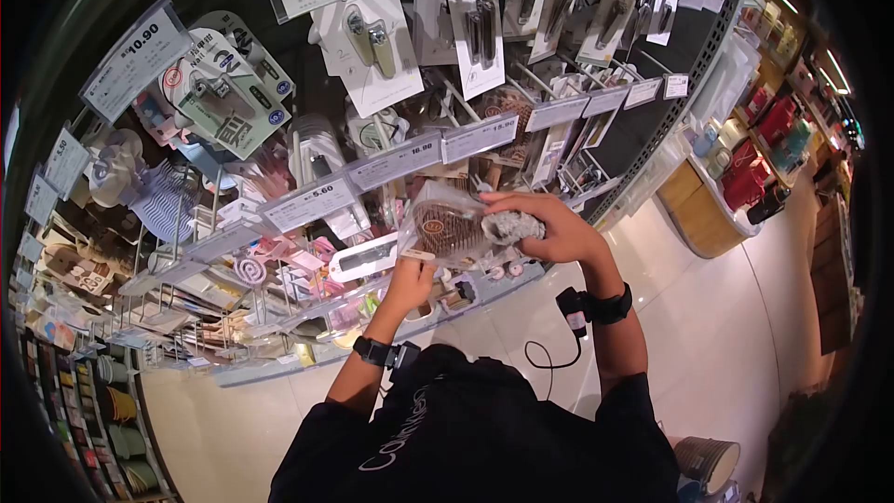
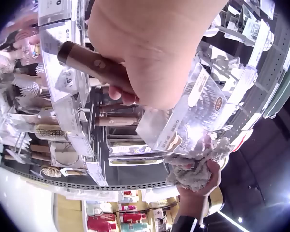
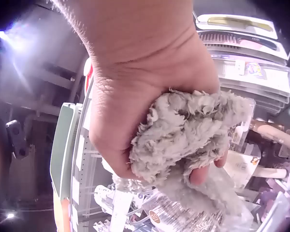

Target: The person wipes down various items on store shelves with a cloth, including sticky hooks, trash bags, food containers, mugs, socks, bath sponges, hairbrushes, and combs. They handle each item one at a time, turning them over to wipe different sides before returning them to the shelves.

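My left hand point(image 1: 410, 285) grips the brown handle point(image 2: 94, 66) of a packaged hairbrush point(image 1: 441, 231), its wide bristled head under clear plastic with a round logo. The handle sticks out beyond the fist in the left wrist view. In my right hand point(image 1: 566, 231) is a bunched, fluffy grey cloth point(image 3: 183, 135), with fingers curled round it. The cloth lies against the end of the clear package, overlapping it in the right wrist view. Both hands are in front of the shelf rack, with the brush between them.
Hooks with price labels point(image 1: 312, 207) jut out around the hands. Carded nail clippers point(image 1: 372, 42) hang above, and more brushes point(image 2: 50, 130) hang below. A perforated metal post point(image 1: 670, 93) edges the rack at right. Tiled floor point(image 1: 670, 317) lies behind, with a display counter point(image 1: 694, 210) beyond.
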A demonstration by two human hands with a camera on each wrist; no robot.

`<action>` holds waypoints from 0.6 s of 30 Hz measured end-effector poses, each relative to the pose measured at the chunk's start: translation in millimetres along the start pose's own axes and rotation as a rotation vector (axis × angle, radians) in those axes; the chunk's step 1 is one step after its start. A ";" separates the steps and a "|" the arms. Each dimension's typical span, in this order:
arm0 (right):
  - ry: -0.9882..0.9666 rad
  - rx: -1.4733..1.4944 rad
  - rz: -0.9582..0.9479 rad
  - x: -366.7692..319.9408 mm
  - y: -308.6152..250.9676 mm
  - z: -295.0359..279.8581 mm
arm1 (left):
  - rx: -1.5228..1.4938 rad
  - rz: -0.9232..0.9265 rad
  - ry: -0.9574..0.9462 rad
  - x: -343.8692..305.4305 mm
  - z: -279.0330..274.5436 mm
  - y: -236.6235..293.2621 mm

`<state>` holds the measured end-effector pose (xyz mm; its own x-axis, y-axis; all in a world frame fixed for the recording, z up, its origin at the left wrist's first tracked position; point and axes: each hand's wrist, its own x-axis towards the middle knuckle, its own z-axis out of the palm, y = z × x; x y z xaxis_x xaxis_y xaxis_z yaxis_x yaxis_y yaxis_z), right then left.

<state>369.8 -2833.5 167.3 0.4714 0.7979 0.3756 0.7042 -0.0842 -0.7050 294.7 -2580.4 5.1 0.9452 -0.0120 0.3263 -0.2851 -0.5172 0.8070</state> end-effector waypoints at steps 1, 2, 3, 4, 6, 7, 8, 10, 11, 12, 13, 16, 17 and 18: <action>0.000 -0.008 0.004 -2.7 3.6 0.3 | -0.041 -0.076 -0.103 -2.2 -2.0 1.0; 0.007 0.058 0.032 -5.7 7.4 1.7 | -0.072 0.000 -0.049 -7.2 1.9 -2.6; 0.016 0.127 0.059 -8.8 12.2 3.0 | -0.074 0.003 -0.053 -13.5 4.8 -6.2; 0.008 0.106 0.072 -12.7 18.2 3.6 | -0.143 -0.062 -0.078 -19.4 8.3 -10.3; 0.008 0.138 0.095 -17.4 22.1 8.3 | -0.250 -0.113 -0.119 -26.6 15.3 -22.5; 0.001 0.172 0.116 -20.8 23.6 10.4 | -0.254 -0.113 -0.127 -29.4 18.3 -29.1; 0.004 0.171 0.123 -22.7 24.8 11.6 | -0.274 -0.140 -0.161 -30.5 19.7 -31.5; 0.004 0.170 0.130 -25.8 26.1 14.5 | -0.296 -0.177 -0.199 -35.3 24.8 -33.3; 0.005 0.178 0.135 -27.6 28.3 15.5 | -0.297 -0.194 -0.194 -35.7 25.3 -27.3; 0.010 0.203 0.149 -28.3 32.3 15.1 | -0.295 -0.208 -0.189 -34.9 25.2 -21.8; 0.015 0.227 0.160 -28.7 35.7 13.5 | -0.290 -0.211 -0.192 -33.7 25.9 -17.7; -0.004 0.381 0.266 -31.6 45.9 6.2 | -0.374 -0.257 -0.231 -28.1 31.3 -12.8; -0.001 0.448 0.287 -31.8 49.2 4.2 | -0.379 -0.258 -0.236 -26.8 34.1 -13.3; -0.004 0.453 0.289 -32.5 51.4 1.7 | -0.384 -0.262 -0.241 -26.8 37.0 -13.3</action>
<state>389.8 -2862.7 117.9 0.6092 0.7829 0.1264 0.2461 -0.0351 -0.9686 279.1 -2604.8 -32.6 0.9896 -0.1438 0.0032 -0.0291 -0.1787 0.9835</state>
